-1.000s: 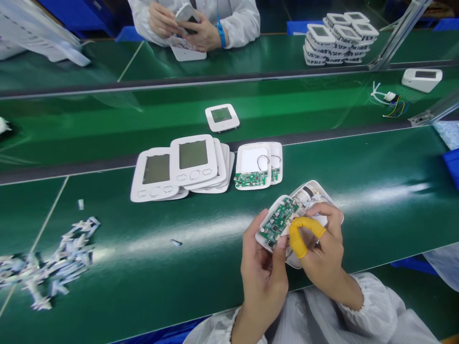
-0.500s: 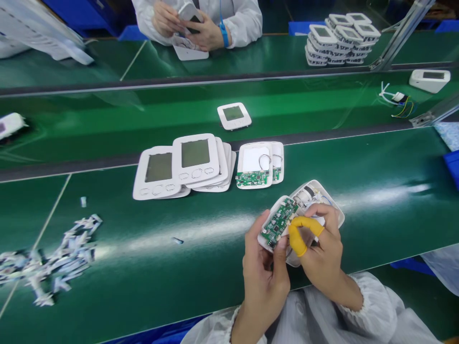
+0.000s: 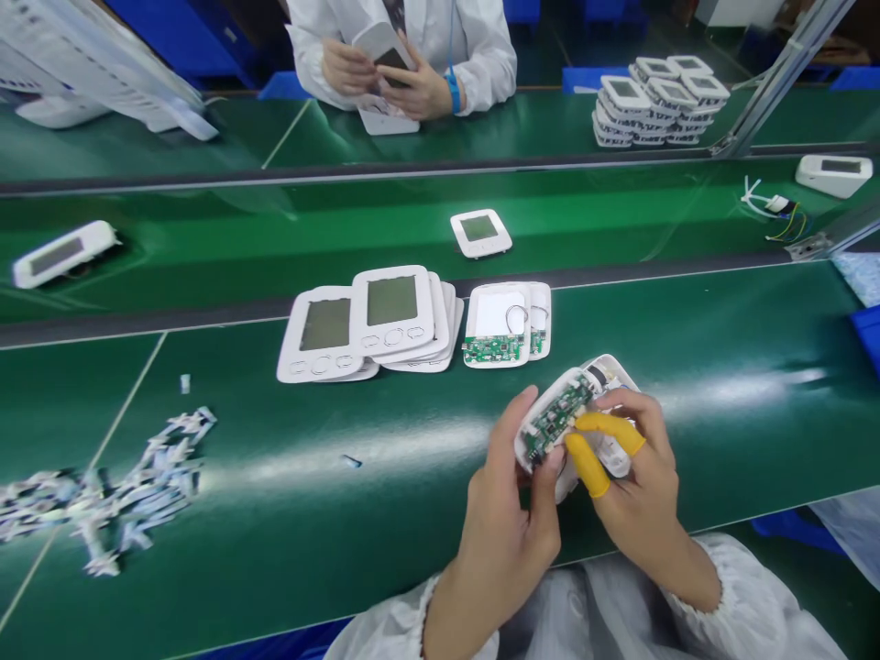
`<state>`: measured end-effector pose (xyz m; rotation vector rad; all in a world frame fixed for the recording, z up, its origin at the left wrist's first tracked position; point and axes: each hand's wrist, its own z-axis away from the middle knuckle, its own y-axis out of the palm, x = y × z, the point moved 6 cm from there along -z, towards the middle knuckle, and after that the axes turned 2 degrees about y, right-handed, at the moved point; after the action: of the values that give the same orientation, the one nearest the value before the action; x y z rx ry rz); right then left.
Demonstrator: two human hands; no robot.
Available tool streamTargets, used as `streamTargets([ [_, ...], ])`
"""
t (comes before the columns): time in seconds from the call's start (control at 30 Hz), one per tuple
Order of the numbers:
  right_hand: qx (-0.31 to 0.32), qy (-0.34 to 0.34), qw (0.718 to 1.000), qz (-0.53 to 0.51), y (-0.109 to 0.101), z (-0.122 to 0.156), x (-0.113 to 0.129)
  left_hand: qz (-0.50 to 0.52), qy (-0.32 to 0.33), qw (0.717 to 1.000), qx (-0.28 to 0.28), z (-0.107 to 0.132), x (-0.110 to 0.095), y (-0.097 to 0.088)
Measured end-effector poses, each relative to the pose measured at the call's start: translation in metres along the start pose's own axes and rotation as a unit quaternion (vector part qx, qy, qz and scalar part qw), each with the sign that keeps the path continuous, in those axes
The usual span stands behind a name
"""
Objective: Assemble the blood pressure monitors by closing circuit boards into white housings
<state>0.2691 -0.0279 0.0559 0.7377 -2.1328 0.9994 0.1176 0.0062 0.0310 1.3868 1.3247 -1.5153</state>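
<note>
Head: PCB (image 3: pixel 554 420) btwn L+R fingers (image 3: pixel 613 429)

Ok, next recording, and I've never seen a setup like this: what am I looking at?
There's no machine here. You see a worker's own left hand and right hand from a camera worn on the head, facing forward and down. The left hand holds a white shell with a green circuit board; the right, wearing yellow finger covers, is at the board's edge. On the green bench lie white screen panels, two shells with boards and a heap of small strips. Opposite, a co-worker handles another white device.
</note>
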Motion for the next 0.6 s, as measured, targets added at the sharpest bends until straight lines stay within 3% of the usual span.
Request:
streamTargets([
  [0.07, 0.004, -0.012, 1.0, -0.02, -0.012, -0.003, -0.002, -0.051, 0.034, 0.997, 0.041, -0.013, -0.015, -0.005],
  [0.13, -0.017, -0.019, 0.998, -0.057, -0.03, -0.006, -0.009, -0.134, 0.117, 0.98, 0.088, -0.025, -0.039, -0.009],
  [0.2, -0.04, -0.019, 0.993, -0.106, -0.052, -0.012, -0.02, -0.226, 0.246, 0.932, 0.142, -0.033, -0.066, -0.008],
  [0.27, -0.013, -0.019, 0.99, -0.142, -0.068, -0.024, -0.03, -0.305, 0.385, 0.85, 0.189, -0.034, -0.091, -0.003],
  [0.37, 0.158, -0.042, 0.979, -0.121, -0.072, -0.047, -0.033, -0.393, 0.547, 0.709, 0.21, -0.029, -0.111, 0.01],
  [0.43, 0.311, -0.07, 0.944, -0.087, -0.064, -0.057, -0.029, -0.407, 0.633, 0.631, 0.187, -0.025, -0.117, 0.021],
  [0.5, 0.427, -0.098, 0.896, -0.065, -0.055, -0.063, -0.025, -0.393, 0.699, 0.575, 0.162, -0.022, -0.117, 0.034],
  [0.6, 0.492, -0.142, 0.859, -0.034, -0.047, -0.072, -0.021, -0.371, 0.747, 0.532, 0.145, -0.026, -0.112, 0.05],
])
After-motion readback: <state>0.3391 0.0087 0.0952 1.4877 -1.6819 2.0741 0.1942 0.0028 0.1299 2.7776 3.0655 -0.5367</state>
